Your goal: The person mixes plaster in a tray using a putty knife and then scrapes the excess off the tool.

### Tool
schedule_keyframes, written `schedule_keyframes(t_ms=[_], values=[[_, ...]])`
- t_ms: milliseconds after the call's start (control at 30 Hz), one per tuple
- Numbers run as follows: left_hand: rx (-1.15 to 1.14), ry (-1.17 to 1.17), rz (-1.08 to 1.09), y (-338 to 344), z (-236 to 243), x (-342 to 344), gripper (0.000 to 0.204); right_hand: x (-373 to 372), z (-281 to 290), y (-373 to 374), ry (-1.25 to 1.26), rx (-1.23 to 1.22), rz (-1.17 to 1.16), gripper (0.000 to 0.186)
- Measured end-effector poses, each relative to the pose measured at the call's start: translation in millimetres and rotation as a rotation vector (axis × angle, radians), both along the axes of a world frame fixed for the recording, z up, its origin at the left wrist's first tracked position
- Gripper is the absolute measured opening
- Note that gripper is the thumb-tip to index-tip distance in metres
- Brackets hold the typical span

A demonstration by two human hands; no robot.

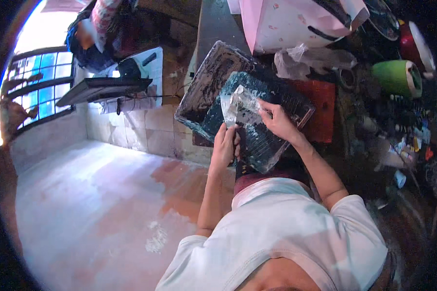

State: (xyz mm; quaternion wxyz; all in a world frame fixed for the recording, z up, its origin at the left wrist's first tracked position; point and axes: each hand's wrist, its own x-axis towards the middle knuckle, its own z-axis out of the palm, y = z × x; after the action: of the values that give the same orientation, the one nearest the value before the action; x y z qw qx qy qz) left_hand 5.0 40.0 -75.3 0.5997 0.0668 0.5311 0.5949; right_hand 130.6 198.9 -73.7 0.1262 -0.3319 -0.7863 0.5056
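My left hand (224, 143) grips a pale, flat-bladed scraper (228, 110) pointing upward. Just right of it, my right hand (279, 123) is closed on a second pale, residue-streaked scraper (249, 100), its tip angled up-left beside the first; whether they touch I cannot tell. Both are held over a dark tray with mottled blue-green coating (264, 153), which is askew on a paint-smeared tray (195, 87) behind it. A red flat board or box (323, 116) shows under their right side.
A pink printed bag (281, 26) and crumpled plastic (306, 63) lie behind. A green container (393, 77) and clutter fill the right. At upper left are a dark screen on a stand (102, 89), a person's patterned sleeve (99, 19) and a barred window (41, 92).
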Motion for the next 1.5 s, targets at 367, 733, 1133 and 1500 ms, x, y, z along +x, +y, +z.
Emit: schedule_keyframes(t_ms=[367, 733, 1133, 1500], values=[[-0.098, 0.256, -0.073, 3.2, 20.1, -10.4, 0.02, 9.3, 27.5, -17.5, -0.082, -0.943, -0.136, 0.039], [0.005, 0.215, -0.101, 2.5, 21.8, -3.0, 0.015, 12.6, 39.4, -13.2, -0.205, 0.472, 0.056, 0.036], [0.039, 0.049, 0.05, 15.0, 11.6, -0.4, 0.019, -2.6, 40.9, -29.3, -0.04, 0.447, 0.021, 0.044], [0.016, 0.725, -0.136, 7.5, 11.8, 6.5, 0.02, -13.8, 40.3, -15.3, -0.367, 0.632, 0.225, 0.047]])
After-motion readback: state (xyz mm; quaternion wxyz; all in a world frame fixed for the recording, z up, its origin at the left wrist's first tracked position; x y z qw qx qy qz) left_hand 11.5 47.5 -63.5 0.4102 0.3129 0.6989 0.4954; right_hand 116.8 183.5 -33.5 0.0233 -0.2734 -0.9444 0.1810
